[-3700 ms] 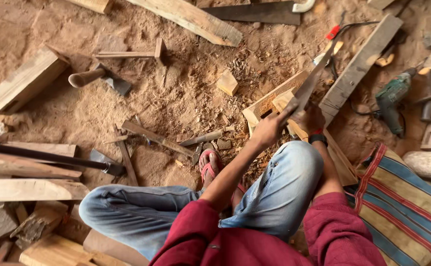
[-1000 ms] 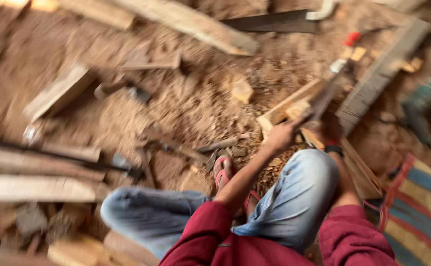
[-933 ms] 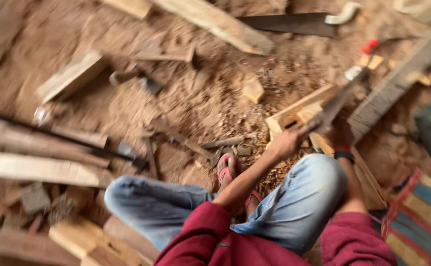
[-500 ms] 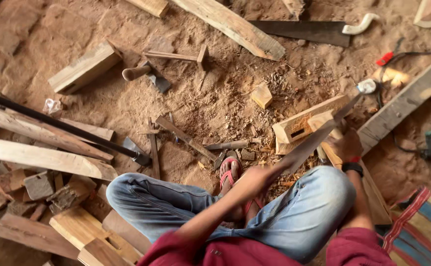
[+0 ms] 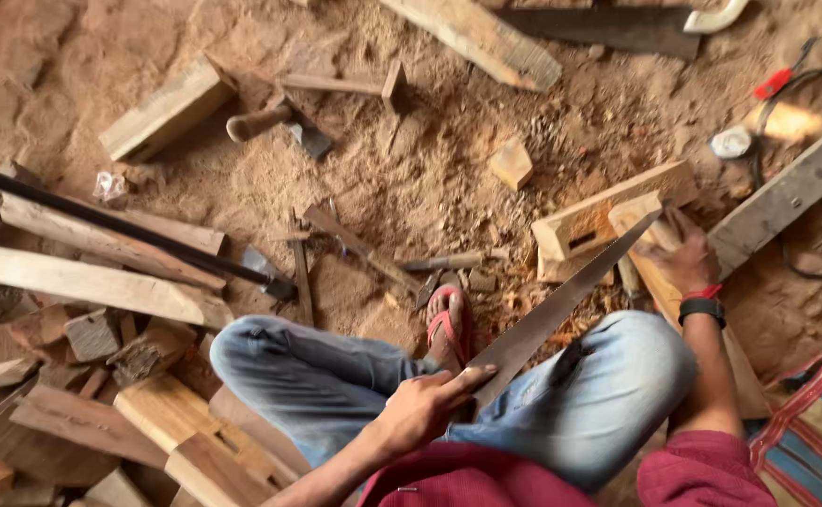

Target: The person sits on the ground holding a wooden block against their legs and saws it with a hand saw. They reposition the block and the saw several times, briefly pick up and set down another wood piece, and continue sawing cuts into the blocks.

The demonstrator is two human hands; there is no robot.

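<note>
I sit on sawdust-covered ground with my legs folded. My left hand (image 5: 427, 408) grips the handle end of a long hand saw (image 5: 571, 296) just above my knee. The blade runs up and right to a pale wooden piece (image 5: 638, 218). My right hand (image 5: 688, 258), with a black watch and red band at the wrist, presses down on that piece. Just left of it lies a wooden block with a slot (image 5: 588, 221). My foot in a red sandal (image 5: 449, 324) rests below the blade.
A pile of wood offcuts (image 5: 73, 376) and planks fills the left. A black bar (image 5: 129, 230) lies across them. A hammer-like tool (image 5: 270, 122), another saw (image 5: 608, 23), a long board (image 5: 791, 192), cables and a striped mat (image 5: 820, 422) surround me.
My left hand has drawn the saw back toward my body, from beside the slotted block to above my knee. My right hand stays on the wooden piece. The view has shifted.
</note>
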